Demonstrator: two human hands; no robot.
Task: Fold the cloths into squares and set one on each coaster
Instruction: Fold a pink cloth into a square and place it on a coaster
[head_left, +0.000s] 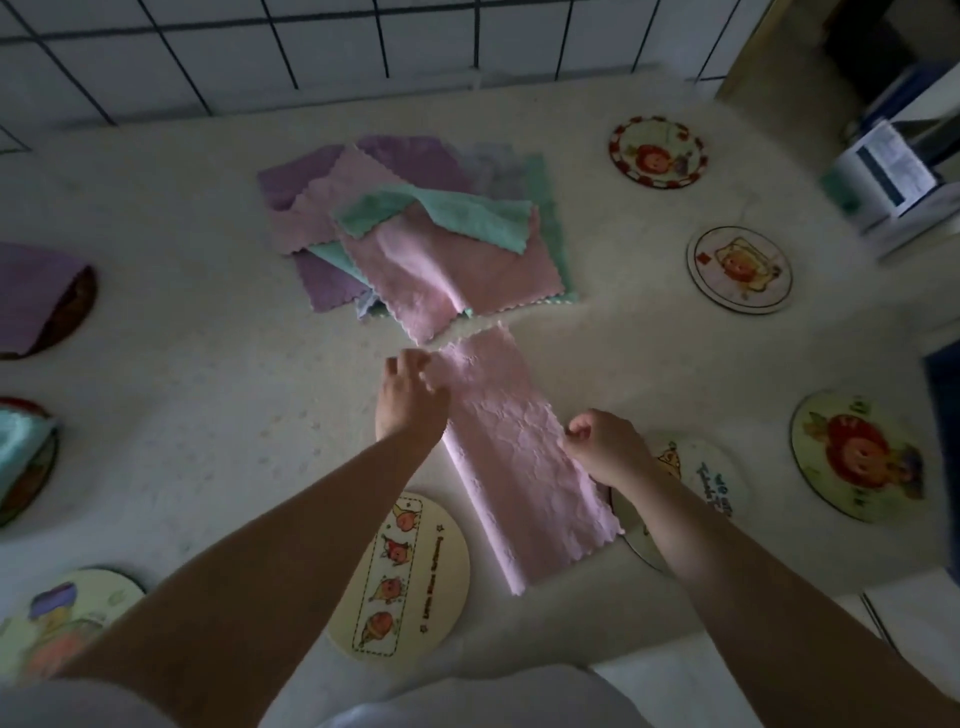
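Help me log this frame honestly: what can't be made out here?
- Head view: right hand and forearm hide much of one coaster.
- Left coasters are cut by the frame edge and covered by cloths.
- Pile: overlap hides the cloth count.
- Coaster lettering: too blurred.

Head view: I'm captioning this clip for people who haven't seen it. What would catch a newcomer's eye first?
First, the pink cloth lying as a long strip at the centre, with the left hand at its far left edge and the right hand pinching its right edge. Next, the pile of purple, pink and green cloths behind it. Round coasters ring the table; two at far left already bear cloths.
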